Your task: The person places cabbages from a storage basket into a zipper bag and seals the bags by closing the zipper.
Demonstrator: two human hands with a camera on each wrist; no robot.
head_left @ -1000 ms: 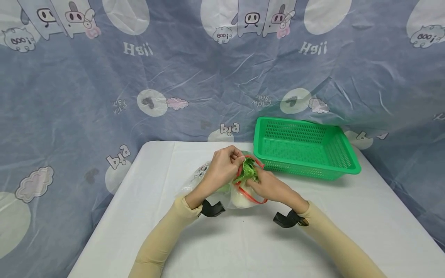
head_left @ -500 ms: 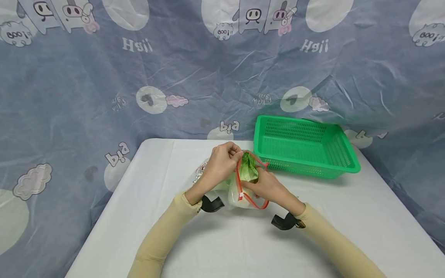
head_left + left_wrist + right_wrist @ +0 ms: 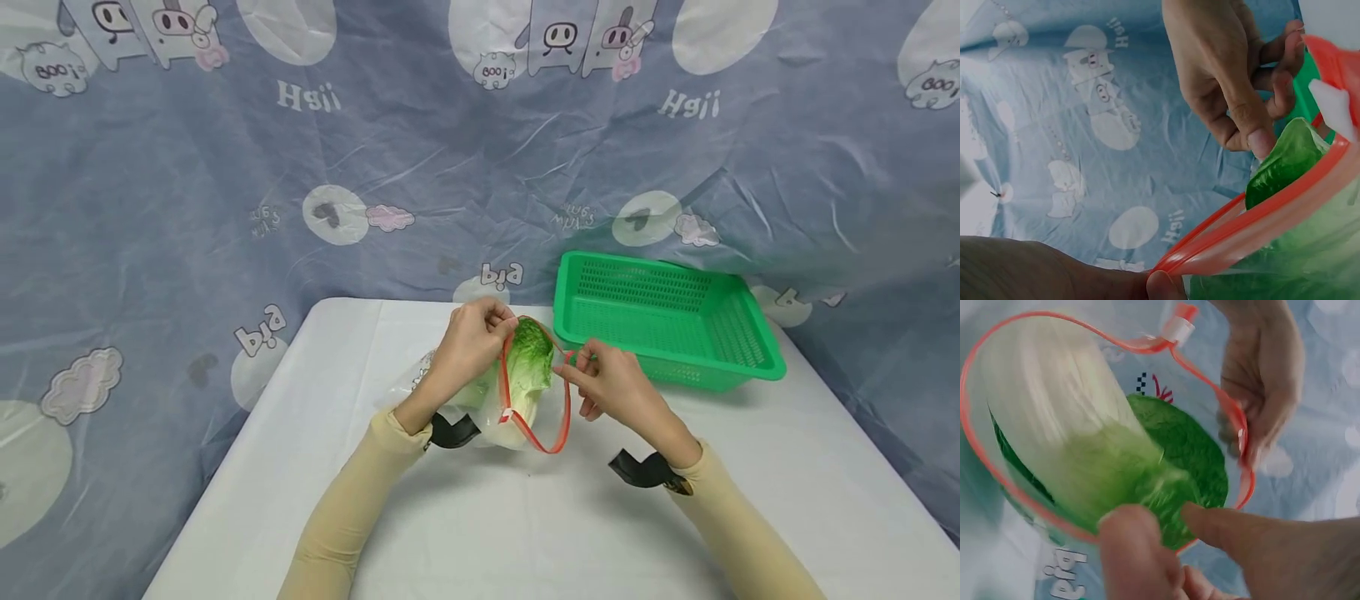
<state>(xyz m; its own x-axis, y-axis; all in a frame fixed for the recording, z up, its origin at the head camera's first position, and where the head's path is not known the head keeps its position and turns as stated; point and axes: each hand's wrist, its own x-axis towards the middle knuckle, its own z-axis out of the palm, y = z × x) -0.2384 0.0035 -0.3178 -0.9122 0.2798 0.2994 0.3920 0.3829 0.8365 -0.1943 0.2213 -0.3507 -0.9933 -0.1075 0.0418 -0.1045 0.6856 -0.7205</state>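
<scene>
A clear zip bag (image 3: 557, 429) with a red zip edge and a white slider (image 3: 507, 414) lies mouth-up on the white table. Inside it rests a Chinese cabbage (image 3: 528, 371), pale stalk toward me and green leaves toward the back; the right wrist view shows its broad white stalk (image 3: 1066, 394) through the mouth. My left hand (image 3: 471, 337) pinches the red edge on the left side, as the left wrist view confirms. My right hand (image 3: 611, 379) hovers at the right side of the mouth, thumb and forefinger apart near the leaf tips, holding nothing that I can see.
A green perforated plastic basket (image 3: 750, 367) stands at the back right of the table (image 3: 420, 533). Printed, crumpled plastic (image 3: 412, 379) spreads out left of the bag, under my left arm. A blue patterned cloth (image 3: 450, 167) hangs behind the table.
My right hand has come off the cabbage and out of the bag, moving right. The cabbage now lies lower in the bag, whose mouth gapes wider. My left hand keeps its pinch.
</scene>
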